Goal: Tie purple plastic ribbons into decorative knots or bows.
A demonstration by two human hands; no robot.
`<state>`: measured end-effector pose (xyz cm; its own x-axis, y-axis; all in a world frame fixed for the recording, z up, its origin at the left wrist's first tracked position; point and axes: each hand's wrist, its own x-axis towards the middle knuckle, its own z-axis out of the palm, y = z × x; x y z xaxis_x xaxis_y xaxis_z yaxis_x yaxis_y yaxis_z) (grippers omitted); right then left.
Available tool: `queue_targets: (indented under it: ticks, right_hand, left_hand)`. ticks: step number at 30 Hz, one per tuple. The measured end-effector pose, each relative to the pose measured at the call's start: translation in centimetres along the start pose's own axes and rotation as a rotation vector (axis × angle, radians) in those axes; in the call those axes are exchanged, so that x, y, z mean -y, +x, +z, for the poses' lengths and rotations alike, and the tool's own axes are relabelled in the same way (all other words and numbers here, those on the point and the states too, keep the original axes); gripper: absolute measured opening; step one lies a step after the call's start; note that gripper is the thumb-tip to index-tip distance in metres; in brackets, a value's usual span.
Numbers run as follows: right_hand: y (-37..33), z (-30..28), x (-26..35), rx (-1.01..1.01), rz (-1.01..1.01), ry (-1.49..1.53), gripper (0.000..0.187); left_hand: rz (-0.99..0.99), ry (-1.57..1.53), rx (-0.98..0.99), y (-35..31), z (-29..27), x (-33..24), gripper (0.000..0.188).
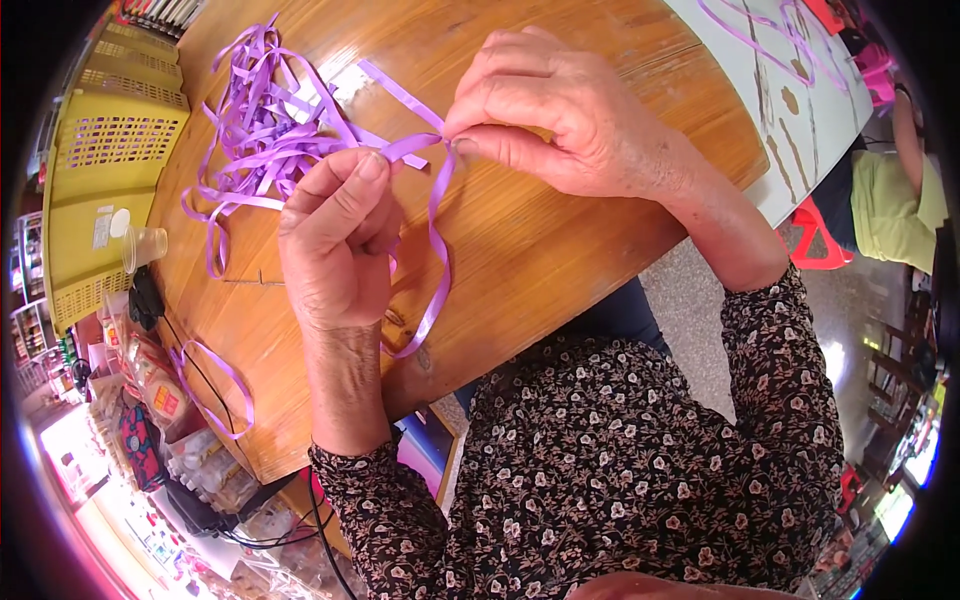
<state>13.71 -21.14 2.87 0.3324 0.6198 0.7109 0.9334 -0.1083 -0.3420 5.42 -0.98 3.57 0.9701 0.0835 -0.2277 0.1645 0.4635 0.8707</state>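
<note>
A narrow purple ribbon (438, 215) is stretched between my two hands above the wooden table. My left hand (345, 215) pinches it between thumb and forefinger. With thumb and fingertips, my right hand (560, 120) grips the same ribbon where its strands cross. One end sticks out up and to the left of that crossing; a longer length curves down toward the table's near edge. Whether the crossing is a knot, I cannot tell. Beyond my left hand lies a tangled heap of purple ribbons (265, 135).
The wooden table (560, 260) meets a white surface (800, 140) with more ribbon at the right. A yellow plastic basket (120, 140) and a clear cup (148, 246) stand at the left. A ribbon loop (240, 385) lies near the left edge. A person in yellow-green (900, 210) is at far right.
</note>
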Motion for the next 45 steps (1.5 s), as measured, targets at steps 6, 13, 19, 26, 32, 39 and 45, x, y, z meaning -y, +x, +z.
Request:
queue_targets:
  ticks: [6,13,19,26,32,39,45]
  right_hand:
    - [0.1,1.4,0.4,-0.131,0.07,0.074,0.023]
    - [-0.4,1.5,0.6,-0.004,0.009,-0.036,0.018]
    - [-0.6,1.5,0.2,0.033,0.007,-0.159,0.01]
    - [-0.4,1.3,-0.3,-0.04,0.003,-0.147,0.011]
    - [-0.1,0.6,-1.2,0.002,0.295,0.073,0.025]
    - [-0.1,1.6,-0.3,0.05,0.292,0.18,0.028]
    - [1.4,5.0,3.1,0.174,0.279,0.459,0.033]
  left_hand:
    - [-0.022,-0.001,0.083,-0.1,-0.1,0.3,0.011]
    - [0.075,0.082,0.017,-0.6,0.2,0.1,0.009]
    - [0.203,0.179,-0.087,-0.6,-0.1,-0.3,0.009]
    - [0.234,0.155,-0.078,-0.5,-0.1,-0.4,0.01]
    - [0.128,-0.055,0.066,0.1,-0.6,-0.3,0.007]
    - [0.176,-0.305,0.2,-0.4,-0.2,-0.8,0.004]
    - [0.293,-0.409,0.278,-1.0,-0.9,-2.2,0.002]
